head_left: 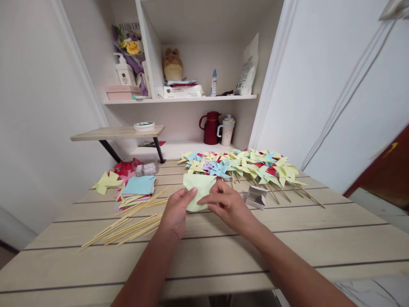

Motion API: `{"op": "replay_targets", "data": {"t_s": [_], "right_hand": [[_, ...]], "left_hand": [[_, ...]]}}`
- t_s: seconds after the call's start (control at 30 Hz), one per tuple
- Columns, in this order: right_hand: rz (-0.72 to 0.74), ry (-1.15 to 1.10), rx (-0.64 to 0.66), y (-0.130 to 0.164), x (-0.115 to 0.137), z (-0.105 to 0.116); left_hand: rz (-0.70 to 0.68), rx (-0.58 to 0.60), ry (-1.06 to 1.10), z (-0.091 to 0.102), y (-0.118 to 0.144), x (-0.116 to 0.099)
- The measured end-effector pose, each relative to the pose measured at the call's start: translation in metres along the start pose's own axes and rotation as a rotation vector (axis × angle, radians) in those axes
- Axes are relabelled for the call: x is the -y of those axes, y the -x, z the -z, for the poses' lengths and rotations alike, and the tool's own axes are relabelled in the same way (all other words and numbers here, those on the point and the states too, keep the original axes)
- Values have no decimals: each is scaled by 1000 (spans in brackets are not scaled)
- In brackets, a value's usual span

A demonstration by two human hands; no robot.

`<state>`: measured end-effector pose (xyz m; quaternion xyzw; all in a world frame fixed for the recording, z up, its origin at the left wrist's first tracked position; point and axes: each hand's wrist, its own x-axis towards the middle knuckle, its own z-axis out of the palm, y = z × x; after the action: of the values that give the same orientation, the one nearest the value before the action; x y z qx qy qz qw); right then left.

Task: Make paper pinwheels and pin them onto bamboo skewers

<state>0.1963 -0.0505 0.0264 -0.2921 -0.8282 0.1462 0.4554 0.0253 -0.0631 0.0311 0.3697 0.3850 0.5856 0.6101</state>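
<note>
Two hands meet on one pale green paper sheet (pixel 198 187) at table centre. Sheet is light, matte, folded so an upper flap forms a slanted edge; it appears to be doubled over, though the layers are hard to separate at this angle. It lies low against the wooden slat table (pixel 287 243).

Left hand (pixel 175 213): thumb and fingers pinch the sheet's lower left edge. Right hand (pixel 225 204): fingers pressed together, tips pinning the sheet's right side from above.

Surroundings by clock face from the sheet:
- 8 o'clock, near: loose bamboo sticks (pixel 128 226), fanned out.
- 9 o'clock, just beside: stack of coloured paper squares (pixel 137 189), blue on top.
- 1 o'clock, near: finished paper pinwheels (pixel 246 166) on sticks, yellow, green, blue, red.
- 3 o'clock, near: small white box (pixel 256 197).
- 12 o'clock, well apart: red jug (pixel 211 128) on the shelf.
</note>
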Motion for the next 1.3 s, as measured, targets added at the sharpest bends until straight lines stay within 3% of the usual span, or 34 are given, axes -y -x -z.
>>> {"op": "replay_targets", "data": {"t_s": [0.4, 0.67, 0.83, 0.97, 1.3], "right_hand": [[-280, -165, -65, -7, 5, 4], [-352, -179, -45, -8, 8, 6], [-369, -207, -59, -7, 8, 7], [-364, -287, -94, -7, 7, 8], [-170, -253, -22, -5, 4, 14]], "left_hand": [[-34, 15, -79, 0, 1, 2], [-28, 19, -102, -2, 1, 4], [-25, 23, -66, -4, 5, 4], [79, 0, 20, -4, 14, 1], [190, 36, 224, 10, 38, 10]]}}
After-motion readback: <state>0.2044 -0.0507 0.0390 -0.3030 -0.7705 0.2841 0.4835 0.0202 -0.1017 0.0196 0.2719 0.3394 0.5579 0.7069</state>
